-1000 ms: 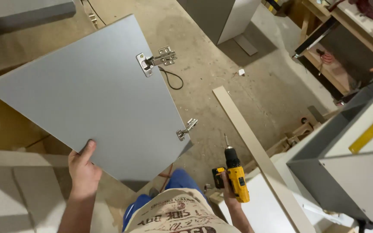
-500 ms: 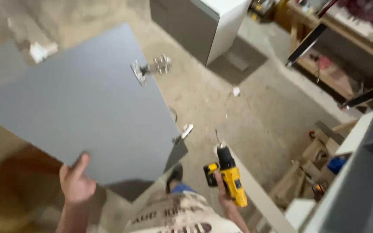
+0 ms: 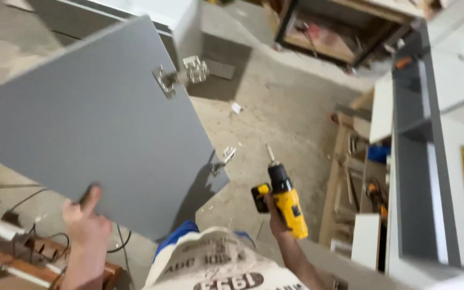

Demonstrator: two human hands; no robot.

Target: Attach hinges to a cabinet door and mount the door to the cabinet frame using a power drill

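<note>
- Both forearms are bare, with no sleeves reaching the left hand (image 3: 86, 225) or right hand (image 3: 273, 210).
- No gloves or rings on the fingers.
- Cream apron (image 3: 218, 266) with dark print; blue trousers (image 3: 177, 237).

The panel (image 3: 92, 123) spans the left, the left hand (image 3: 84, 223) at its near edge, two hinges (image 3: 181, 78) on its right edge; the drill (image 3: 284, 201) sits right of it in the right hand (image 3: 272, 209), a cabinet (image 3: 430, 161), seemingly open, farther right
</note>
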